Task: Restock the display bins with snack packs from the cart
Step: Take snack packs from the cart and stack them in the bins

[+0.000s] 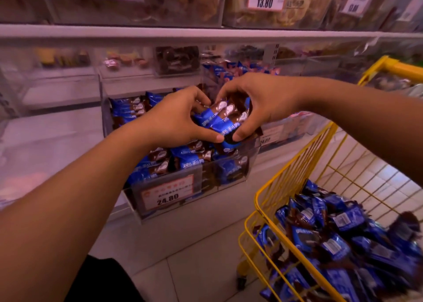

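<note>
Both hands (176, 116) (258, 102) grip snack packs (219, 120) over bin (229, 187); cart (293, 178) full.

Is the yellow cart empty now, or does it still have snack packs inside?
Not empty. The yellow cart holds a heap of blue snack packs piled against its wire side. Its bottom is hidden, so the depth cannot be told.

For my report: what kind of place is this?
Most likely a shop's snack aisle: clear display bins on shelves, printed price tags, and a yellow wire cart full of blue snack packs.
</note>
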{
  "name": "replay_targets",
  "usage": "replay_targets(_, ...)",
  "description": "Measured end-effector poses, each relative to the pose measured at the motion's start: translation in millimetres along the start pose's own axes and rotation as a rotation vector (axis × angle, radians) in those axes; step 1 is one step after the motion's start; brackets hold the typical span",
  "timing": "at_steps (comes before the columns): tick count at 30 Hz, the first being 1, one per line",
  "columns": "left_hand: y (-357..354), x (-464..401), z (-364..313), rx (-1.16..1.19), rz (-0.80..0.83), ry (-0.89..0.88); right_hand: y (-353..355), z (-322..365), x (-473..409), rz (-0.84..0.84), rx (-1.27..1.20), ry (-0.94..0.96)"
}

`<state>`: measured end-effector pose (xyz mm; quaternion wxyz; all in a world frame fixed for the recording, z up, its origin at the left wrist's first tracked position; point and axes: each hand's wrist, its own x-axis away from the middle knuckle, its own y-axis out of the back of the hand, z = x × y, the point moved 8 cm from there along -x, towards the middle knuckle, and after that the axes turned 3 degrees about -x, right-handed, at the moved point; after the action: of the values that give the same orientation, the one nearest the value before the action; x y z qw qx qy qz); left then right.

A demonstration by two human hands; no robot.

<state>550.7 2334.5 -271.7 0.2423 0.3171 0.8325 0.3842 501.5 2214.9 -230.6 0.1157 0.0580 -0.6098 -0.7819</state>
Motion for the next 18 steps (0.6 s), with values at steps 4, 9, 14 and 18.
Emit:
replay_targets(4, -5.0, -1.1, 1.1, -0.091, 0.027, -0.006, -9.2, 7.2, -1.0, 0.016, 0.189, 0.000)
replay_targets(9, -16.6, -2.4, -5.1, -0.197, 0.070, -0.069, -25.6, 11.5, 2.5, 0.085, 0.400, -0.011)
replay_targets(14, -22.7, -2.1, -7.5, -0.288, 0.122, -0.095, -35.1, 9.4, 14.6, 0.189, 0.561, -0.083)
replay_targets(18, -35.5, 5.2, 4.1, -0.245, 0.330, -0.010, -50.1, 27.1, 22.5, 0.170, 0.400, -0.068)
